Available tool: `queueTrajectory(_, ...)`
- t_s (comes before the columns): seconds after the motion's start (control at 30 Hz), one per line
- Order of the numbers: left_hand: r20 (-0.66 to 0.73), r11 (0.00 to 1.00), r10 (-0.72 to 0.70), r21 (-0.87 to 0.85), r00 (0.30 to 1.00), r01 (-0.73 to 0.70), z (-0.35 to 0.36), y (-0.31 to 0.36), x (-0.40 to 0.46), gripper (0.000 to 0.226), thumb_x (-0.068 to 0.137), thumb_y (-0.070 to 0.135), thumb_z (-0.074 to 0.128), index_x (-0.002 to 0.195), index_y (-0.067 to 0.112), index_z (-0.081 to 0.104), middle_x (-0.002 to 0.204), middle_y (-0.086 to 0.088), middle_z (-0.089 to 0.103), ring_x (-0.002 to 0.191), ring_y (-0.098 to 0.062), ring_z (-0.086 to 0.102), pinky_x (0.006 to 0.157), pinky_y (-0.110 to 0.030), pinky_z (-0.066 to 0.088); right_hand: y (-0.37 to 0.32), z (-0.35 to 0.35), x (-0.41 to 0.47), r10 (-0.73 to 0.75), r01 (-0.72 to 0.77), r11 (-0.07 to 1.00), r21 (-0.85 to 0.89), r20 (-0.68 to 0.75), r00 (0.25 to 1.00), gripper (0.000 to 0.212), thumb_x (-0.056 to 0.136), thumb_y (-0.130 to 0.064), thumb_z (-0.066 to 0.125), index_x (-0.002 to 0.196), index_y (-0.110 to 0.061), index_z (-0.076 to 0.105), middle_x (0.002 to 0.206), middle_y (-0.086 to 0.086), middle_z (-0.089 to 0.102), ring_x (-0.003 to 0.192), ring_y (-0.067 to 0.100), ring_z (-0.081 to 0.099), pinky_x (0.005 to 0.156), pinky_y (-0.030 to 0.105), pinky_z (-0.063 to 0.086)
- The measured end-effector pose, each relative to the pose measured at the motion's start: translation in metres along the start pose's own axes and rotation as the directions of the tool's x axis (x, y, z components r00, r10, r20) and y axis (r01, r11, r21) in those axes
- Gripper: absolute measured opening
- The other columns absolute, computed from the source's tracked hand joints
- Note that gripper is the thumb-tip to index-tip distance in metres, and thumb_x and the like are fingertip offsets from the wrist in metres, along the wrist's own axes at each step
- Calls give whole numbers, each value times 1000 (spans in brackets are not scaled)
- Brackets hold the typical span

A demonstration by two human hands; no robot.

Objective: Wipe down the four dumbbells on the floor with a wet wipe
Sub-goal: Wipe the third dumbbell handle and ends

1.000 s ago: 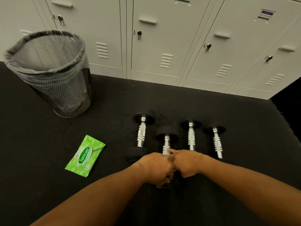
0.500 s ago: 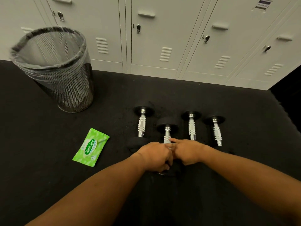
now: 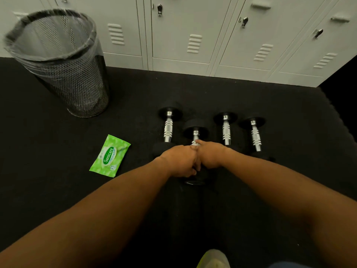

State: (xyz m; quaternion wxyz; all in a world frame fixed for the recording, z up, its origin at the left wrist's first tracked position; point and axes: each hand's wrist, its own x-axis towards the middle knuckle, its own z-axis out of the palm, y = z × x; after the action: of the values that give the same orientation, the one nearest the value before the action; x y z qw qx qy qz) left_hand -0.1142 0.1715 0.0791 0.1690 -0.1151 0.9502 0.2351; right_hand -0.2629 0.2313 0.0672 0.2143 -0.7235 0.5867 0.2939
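- Standing far left, the mesh wastebasket [image 3: 63, 74] has its liner folded over the rim; bare black floor [image 3: 38, 151] lies open in front of it and to its left.
- Lying flat between that bin and the weights, the green wipe packet [image 3: 110, 156] is clear of both, with free floor all round it.
- Four dumbbells sit side by side, each long axis running away from me toward the lockers [image 3: 193, 35].
- The first dumbbell [image 3: 168, 128] lies just left of my hands, chrome handle bare.
- The second dumbbell [image 3: 195, 132] sits nearer me than the rest; my left hand [image 3: 180, 161] and right hand [image 3: 209, 155] are pressed together over its handle, fingers curled round it. A wipe in there I cannot make out.
- The third dumbbell [image 3: 225, 130] and fourth dumbbell [image 3: 255, 134] lie untouched to the right, narrow gaps between them.
- Beyond the fourth, the floor runs open to its dark right edge.
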Motion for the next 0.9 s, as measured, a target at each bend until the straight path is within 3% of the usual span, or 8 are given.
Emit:
queueTrajectory(0.13, -13, 1000, 10, 12, 1000, -10, 1, -1, -1, 29, 91, 30, 68, 120, 37, 71, 120, 7, 70, 107, -16, 64, 92, -35, 51, 7, 1, -18, -120, 121, 991, -63, 15, 993, 50, 95, -12, 49, 143, -26, 48, 165, 0, 14, 151, 25, 15, 120, 33, 16)
queueTrajectory(0.3, -29, 1000, 1, 17, 1000, 0, 6, 0, 7, 28, 89, 36, 70, 116, 42, 72, 117, 9, 70, 103, -16, 65, 88, -34, 51, 28, 19, -25, -285, 282, 946, -160, 3, 958, 55, 89, -12, 47, 143, -25, 50, 159, -4, 34, 151, 15, 15, 125, 46, 7)
queueTrajectory(0.4, -32, 1000, 11, 16, 999, -11, 3, 0, 10, 28, 89, 35, 71, 116, 40, 72, 115, 8, 71, 104, -15, 65, 83, -29, 45, 30, 16, -21, -288, 286, 944, -161, 16, 958, 51, 89, -12, 47, 137, -23, 56, 153, -1, 44, 147, 18, 30, 125, 45, 4)
queueTrajectory(0.5, -27, 1000, 20, 24, 999, -19, 1, -1, 12, 29, 89, 34, 72, 118, 36, 72, 117, 6, 70, 107, -15, 63, 85, -27, 42, 19, 7, -11, -221, 230, 960, -160, 73, 973, 41, 94, -12, 47, 134, -19, 58, 142, 2, 54, 139, 20, 40, 121, 32, 6)
queueTrajectory(0.6, -1, 1000, -19, 12, 1000, 19, 2, -5, 12, 31, 87, 37, 73, 118, 33, 73, 115, 4, 70, 105, -17, 65, 90, -34, 51, 14, 2, 3, -142, 147, 985, -88, 64, 988, 37, 97, -13, 50, 132, -21, 59, 148, 0, 47, 146, 24, 28, 114, 29, 24)
queueTrajectory(0.77, 7, 1000, 2, -17, 1000, -2, -2, -7, 8, 28, 91, 32, 71, 119, 35, 72, 119, 8, 68, 111, -13, 60, 86, -24, 35, 20, -3, 26, -155, 157, 976, -149, 26, 988, 42, 98, -19, 50, 141, -19, 51, 157, 5, 36, 147, 24, 28, 123, 42, 12)
queueTrajectory(0.9, -10, 999, 9, -48, 1000, -10, -1, -6, 6, 27, 90, 29, 72, 116, 34, 73, 122, 13, 68, 113, -12, 59, 85, -23, 37, 34, 10, 28, -179, 162, 966, -204, -71, 981, 46, 99, -22, 45, 145, -18, 47, 161, 2, 29, 148, 23, 27, 123, 44, 14)
